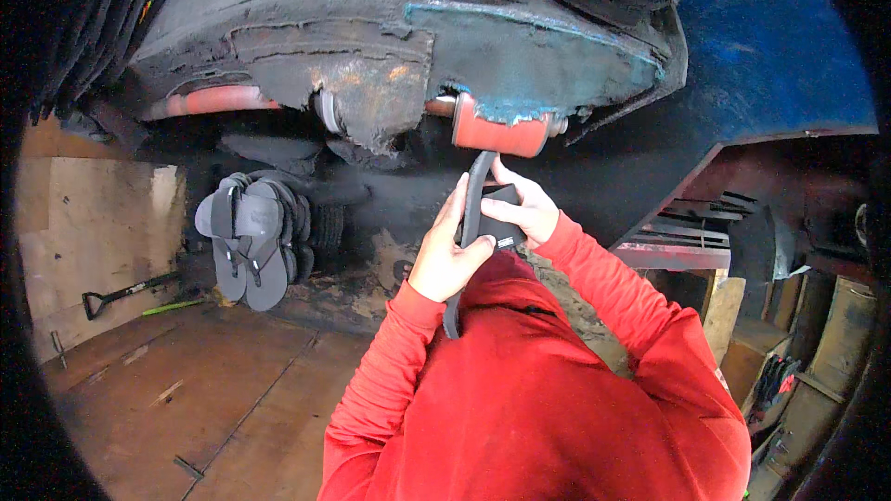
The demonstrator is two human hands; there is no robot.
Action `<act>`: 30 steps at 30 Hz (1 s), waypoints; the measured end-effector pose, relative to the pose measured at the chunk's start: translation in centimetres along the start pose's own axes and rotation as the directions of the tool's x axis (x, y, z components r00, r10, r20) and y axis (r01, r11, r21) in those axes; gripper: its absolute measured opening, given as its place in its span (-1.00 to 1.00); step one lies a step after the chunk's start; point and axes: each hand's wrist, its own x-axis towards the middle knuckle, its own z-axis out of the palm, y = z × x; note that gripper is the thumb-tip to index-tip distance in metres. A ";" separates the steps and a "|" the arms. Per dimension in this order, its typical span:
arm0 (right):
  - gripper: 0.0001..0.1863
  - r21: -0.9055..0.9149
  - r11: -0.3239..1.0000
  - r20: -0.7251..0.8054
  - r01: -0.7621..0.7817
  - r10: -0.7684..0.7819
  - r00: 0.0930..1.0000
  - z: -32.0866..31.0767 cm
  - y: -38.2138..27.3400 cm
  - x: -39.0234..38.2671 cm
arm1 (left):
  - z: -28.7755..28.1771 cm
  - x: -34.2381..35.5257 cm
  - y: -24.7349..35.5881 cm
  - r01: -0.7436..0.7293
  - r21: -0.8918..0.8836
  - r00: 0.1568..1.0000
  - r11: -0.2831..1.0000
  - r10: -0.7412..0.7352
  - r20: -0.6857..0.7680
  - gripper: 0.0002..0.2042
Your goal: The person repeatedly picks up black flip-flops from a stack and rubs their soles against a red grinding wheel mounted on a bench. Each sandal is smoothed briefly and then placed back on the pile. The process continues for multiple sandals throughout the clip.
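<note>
A dark grey sandal (475,195) is held on edge between my two hands, its sole upright and its wide strap facing right. My left hand (447,255) grips the sole from the left, fingers pointing up along it. On the right, my right hand (526,209) is closed round the strap side, its index finger near the sandal's top end. That top end is at the lower edge of a red sanding drum (501,135); I cannot tell if they touch. The drum sits on a shaft under a dusty, ragged machine cover (548,65).
A stack of grey sandals (251,241) stands at the left beside a plywood panel (93,223). More dark soles (111,19) are at the upper left. A second red roller (218,100) shows under the cover. Wooden boards (724,315) stand at the right.
</note>
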 end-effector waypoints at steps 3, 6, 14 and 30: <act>-0.18 -0.286 0.948 -0.009 0.140 -0.149 0.989 0.3 0.2 -0.7 | 0.0 -1.3 -0.8 -0.037 -0.079 0.999 0.996 0.038 0.018 -0.15; -0.07 -0.426 0.887 -0.002 0.179 -0.198 0.980 0.5 0.7 -1.8 | 0.1 -2.6 -1.7 -0.050 -0.130 0.998 0.990 0.054 0.030 -0.14; -0.15 -0.936 -0.068 0.323 0.345 -0.556 0.766 2.1 4.0 -2.4 | -1.1 -1.1 0.1 0.017 -0.213 0.995 0.977 -0.038 -0.091 -0.31; -0.13 -0.914 0.281 0.051 0.293 -0.637 0.769 1.2 7.2 1.3 | -0.2 5.2 2.6 0.031 0.849 0.970 0.528 0.187 -0.152 -0.57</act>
